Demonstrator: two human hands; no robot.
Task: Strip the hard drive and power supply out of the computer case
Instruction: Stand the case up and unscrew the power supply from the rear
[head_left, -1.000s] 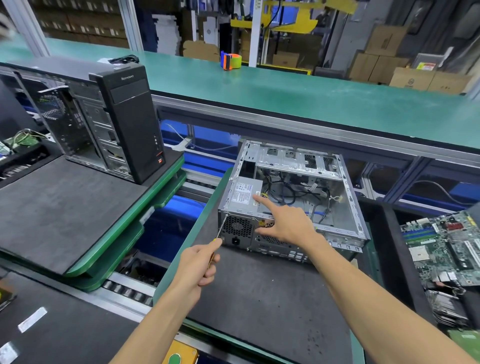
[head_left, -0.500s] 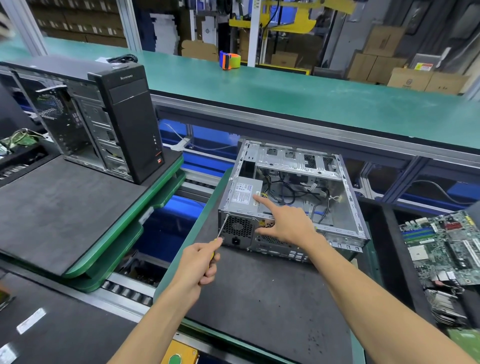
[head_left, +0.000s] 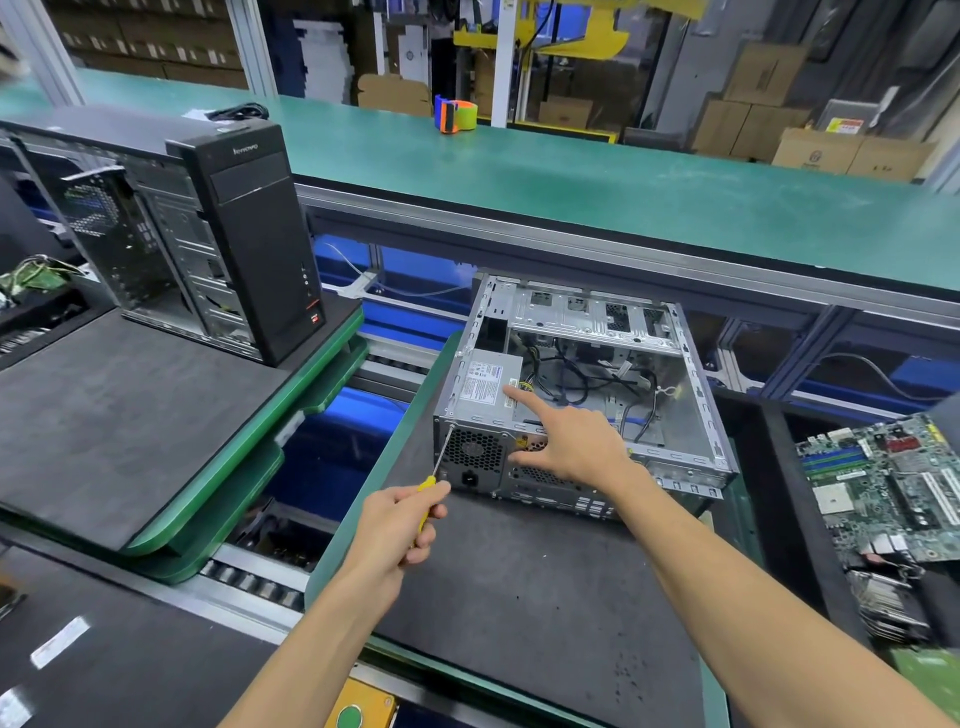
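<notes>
At the centre of the frame we see the open computer case (head_left: 597, 395) lying on a dark mat (head_left: 519, 597). The power supply (head_left: 483, 410) fills its left rear corner. Our right hand (head_left: 569, 441) rests there, forefinger straight on the labelled top, thumb spread over the back panel. Lower centre, our left hand (head_left: 397, 522) grips a yellow-handled screwdriver (head_left: 439, 467), its tip at the supply's upper left corner.

A long green table (head_left: 623, 187) runs across the far side; stacked cardboard boxes (head_left: 753, 114) stand behind it, far right.
</notes>
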